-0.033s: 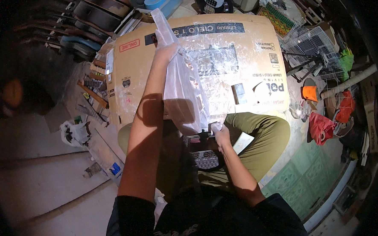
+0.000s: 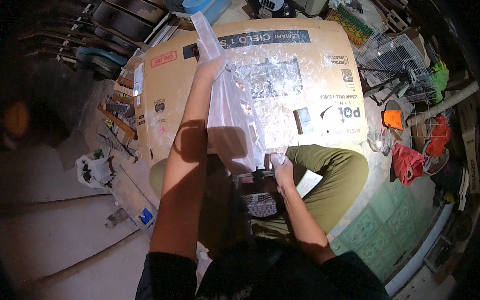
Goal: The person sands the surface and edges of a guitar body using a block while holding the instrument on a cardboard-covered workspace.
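A whitish, translucent plastic bag hangs over the near part of a flattened cardboard sheet, its lower end reaching down to my lap. Near the bag's top, my left hand is closed round the gathered plastic, and a handle end sticks up above the fist. What the bag holds shows only faintly through the plastic. Beside its bottom right corner, my right hand is closed, with something pale at the fingers that I cannot make out. Between my legs sits a dark object with a patterned surface, partly in shadow.
The cardboard sheet spreads in front of my crossed legs, a small dark-and-white piece on it. A white flat piece rests by my right thigh. Right stand wire racks and a red bag; wood pieces lie left.
My right hand has shifted very slightly beside the bag's bottom. The left hand keeps its hold on the plastic bag.
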A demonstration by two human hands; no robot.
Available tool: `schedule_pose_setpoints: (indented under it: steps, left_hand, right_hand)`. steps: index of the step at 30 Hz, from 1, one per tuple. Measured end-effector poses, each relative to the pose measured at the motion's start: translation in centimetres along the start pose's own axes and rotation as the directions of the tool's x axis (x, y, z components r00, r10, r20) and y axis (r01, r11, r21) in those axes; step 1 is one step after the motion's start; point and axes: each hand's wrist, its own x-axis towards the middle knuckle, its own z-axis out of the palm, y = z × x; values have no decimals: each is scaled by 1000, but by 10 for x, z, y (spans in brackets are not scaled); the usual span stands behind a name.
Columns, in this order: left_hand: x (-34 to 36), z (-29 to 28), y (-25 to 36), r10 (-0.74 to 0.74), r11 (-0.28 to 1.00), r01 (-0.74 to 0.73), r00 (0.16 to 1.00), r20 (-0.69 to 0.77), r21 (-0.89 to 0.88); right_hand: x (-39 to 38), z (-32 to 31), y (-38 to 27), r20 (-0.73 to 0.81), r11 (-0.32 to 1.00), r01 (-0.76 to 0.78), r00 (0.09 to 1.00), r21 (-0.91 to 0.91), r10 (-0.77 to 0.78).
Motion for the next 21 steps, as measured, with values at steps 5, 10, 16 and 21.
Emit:
schedule_pose_setpoints:
  steps: [5, 10, 16, 21]
  left_hand:
    - [-18, 4, 13, -17, 999, 15, 999, 37, 40]
    - [-23, -6, 27, -8, 993, 14, 998, -59, 117]
    - [-27, -7, 18, -8, 998, 5, 999, 52, 62]
    - [-21, -12, 15, 19, 1000, -19, 994, -108, 1]
  right_hand:
    - [-2, 33, -53, -3, 928, 324, 944, -183, -330]
    - [-12, 11, -9, -33, 987, 144, 989, -74, -147]
    - [21, 12, 32, -113, 902, 260, 942, -346, -315]
    - [-13, 31, -57, -96, 938, 336, 934, -91, -344]
